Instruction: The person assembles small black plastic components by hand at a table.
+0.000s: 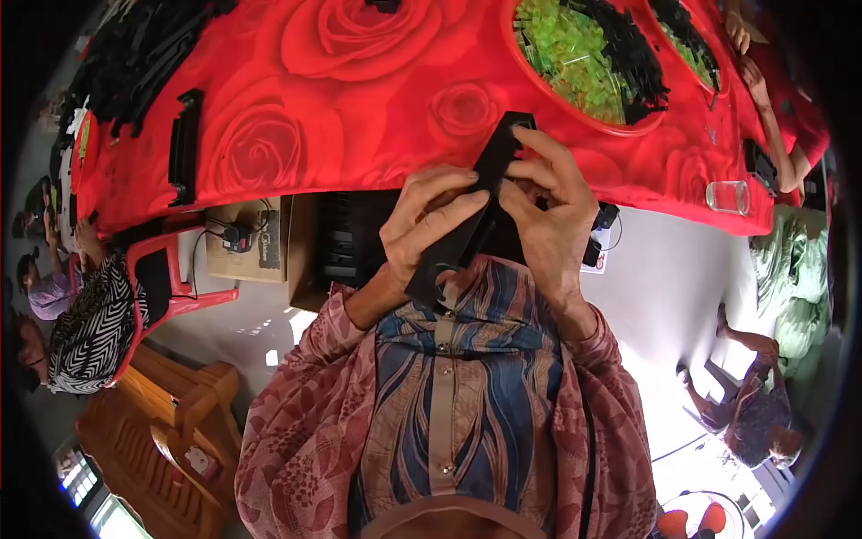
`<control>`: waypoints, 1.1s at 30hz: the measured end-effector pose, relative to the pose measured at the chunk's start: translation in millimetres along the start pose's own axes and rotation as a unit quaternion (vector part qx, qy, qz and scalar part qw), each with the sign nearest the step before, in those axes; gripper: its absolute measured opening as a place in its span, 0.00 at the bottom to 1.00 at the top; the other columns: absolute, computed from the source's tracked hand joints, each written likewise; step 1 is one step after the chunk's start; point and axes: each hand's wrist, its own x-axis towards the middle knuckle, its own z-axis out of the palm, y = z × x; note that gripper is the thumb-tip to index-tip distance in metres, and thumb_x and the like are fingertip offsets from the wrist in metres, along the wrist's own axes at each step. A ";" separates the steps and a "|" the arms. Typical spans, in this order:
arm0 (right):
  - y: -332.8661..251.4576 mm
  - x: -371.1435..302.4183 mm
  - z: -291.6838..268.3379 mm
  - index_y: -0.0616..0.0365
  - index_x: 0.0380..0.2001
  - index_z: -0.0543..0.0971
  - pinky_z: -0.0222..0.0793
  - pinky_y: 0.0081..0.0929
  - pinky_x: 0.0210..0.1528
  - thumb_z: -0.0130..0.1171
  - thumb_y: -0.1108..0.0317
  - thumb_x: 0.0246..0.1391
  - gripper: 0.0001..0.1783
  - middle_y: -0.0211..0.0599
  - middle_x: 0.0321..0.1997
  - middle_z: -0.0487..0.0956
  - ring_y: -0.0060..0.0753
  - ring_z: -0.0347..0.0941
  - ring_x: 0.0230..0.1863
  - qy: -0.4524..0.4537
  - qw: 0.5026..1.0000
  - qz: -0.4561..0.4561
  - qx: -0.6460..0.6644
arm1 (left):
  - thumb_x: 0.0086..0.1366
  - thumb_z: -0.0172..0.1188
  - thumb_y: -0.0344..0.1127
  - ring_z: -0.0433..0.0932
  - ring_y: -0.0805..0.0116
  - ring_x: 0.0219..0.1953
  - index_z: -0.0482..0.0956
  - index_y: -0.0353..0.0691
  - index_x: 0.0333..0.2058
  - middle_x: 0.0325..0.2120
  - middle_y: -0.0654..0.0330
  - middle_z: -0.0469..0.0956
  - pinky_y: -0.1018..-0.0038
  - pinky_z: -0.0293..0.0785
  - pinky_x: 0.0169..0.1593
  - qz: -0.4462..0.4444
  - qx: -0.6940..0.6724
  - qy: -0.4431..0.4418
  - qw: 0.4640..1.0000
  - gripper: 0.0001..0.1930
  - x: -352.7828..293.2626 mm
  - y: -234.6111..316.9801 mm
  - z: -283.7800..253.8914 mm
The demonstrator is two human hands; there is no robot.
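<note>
A long black plastic housing (495,162) is held slantwise above my lap, just in front of the table's near edge. Around its left side curl the fingers of my left hand (422,220), with the fingertips on its face. My right hand (555,211) grips the other side, its index finger reaching to the far end and its thumb pressed near the middle. Whether a small piece sits under the right fingertips cannot be seen. A similar black housing (184,148) lies on the red rose-patterned tablecloth (359,117) at the left.
A red tray (620,132) holds small green pieces and black strips; a second tray (718,85) stands beside it. Black strips (144,54) are heaped far left. A drinking glass (727,198) is near the right edge. Below, a cardboard box (303,260) contains black parts. Other people sit on both sides.
</note>
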 end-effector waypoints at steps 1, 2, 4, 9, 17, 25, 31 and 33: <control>1.7 0.2 0.9 0.57 0.53 0.75 0.65 0.12 0.36 0.60 0.85 0.48 0.27 0.28 0.32 0.82 0.12 0.69 0.31 0.006 0.999 -0.013 0.032 | 0.65 0.53 0.62 0.74 0.52 0.51 0.81 0.32 0.48 0.48 0.47 0.75 0.64 0.75 0.51 0.003 0.002 0.008 1.000 0.34 -1.7 0.3 1.9; 3.2 0.5 1.7 0.58 0.51 0.76 0.65 0.12 0.35 0.60 0.84 0.46 0.26 0.26 0.30 0.81 0.11 0.68 0.29 0.012 0.997 -0.027 0.064 | 0.66 0.52 0.62 0.74 0.52 0.51 0.81 0.31 0.48 0.48 0.47 0.75 0.65 0.75 0.51 0.005 0.003 0.015 1.000 0.34 -2.8 0.9 2.8; 3.6 2.1 0.4 0.59 0.50 0.76 0.65 0.12 0.35 0.60 0.85 0.46 0.25 0.26 0.30 0.81 0.11 0.68 0.29 0.004 0.996 -0.036 0.078 | 0.65 0.52 0.63 0.74 0.51 0.50 0.81 0.31 0.48 0.47 0.47 0.75 0.64 0.75 0.50 0.003 0.005 0.020 1.000 0.34 -2.5 5.2 3.4; 8.8 0.9 3.2 0.60 0.49 0.76 0.66 0.13 0.37 0.60 0.86 0.45 0.25 0.26 0.29 0.80 0.12 0.68 0.29 0.013 0.995 -0.045 0.091 | 0.64 0.52 0.64 0.75 0.50 0.49 0.81 0.31 0.48 0.46 0.47 0.76 0.63 0.75 0.48 0.021 0.021 0.017 0.999 0.36 -2.9 0.6 2.7; 14.1 1.1 11.3 0.59 0.42 0.81 0.70 0.18 0.35 0.60 0.86 0.44 0.19 0.28 0.28 0.77 0.19 0.72 0.29 0.078 0.989 -0.122 0.009 | 0.64 0.53 0.63 0.76 0.49 0.48 0.79 0.30 0.49 0.46 0.45 0.76 0.60 0.71 0.51 -0.052 -0.010 0.018 0.998 0.36 -9.3 -2.5 6.6; 14.0 -0.1 11.0 0.58 0.37 0.82 0.69 0.21 0.30 0.62 0.87 0.38 0.20 0.33 0.27 0.77 0.25 0.72 0.25 0.130 0.954 -0.248 -0.106 | 0.59 0.57 0.62 0.78 0.56 0.48 0.79 0.32 0.50 0.47 0.47 0.76 0.67 0.74 0.49 -0.075 -0.027 0.009 0.997 0.36 -6.0 -4.4 3.2; 1.8 -4.2 7.9 0.60 0.37 0.81 0.69 0.20 0.31 0.62 0.86 0.44 0.15 0.34 0.30 0.79 0.24 0.73 0.28 0.118 0.970 -0.209 -0.024 | 0.55 0.70 0.35 0.78 0.61 0.46 0.80 0.31 0.45 0.43 0.51 0.77 0.70 0.74 0.49 -0.150 -0.014 0.054 0.987 0.20 6.8 7.7 2.2; 0.5 -6.0 3.6 0.62 0.37 0.81 0.69 0.19 0.33 0.63 0.86 0.46 0.13 0.36 0.32 0.79 0.24 0.74 0.30 0.148 0.964 -0.221 0.004 | 0.52 0.68 0.20 0.79 0.66 0.42 0.78 0.31 0.45 0.40 0.54 0.78 0.74 0.77 0.47 -0.261 -0.189 0.101 0.941 0.19 4.6 -0.5 1.4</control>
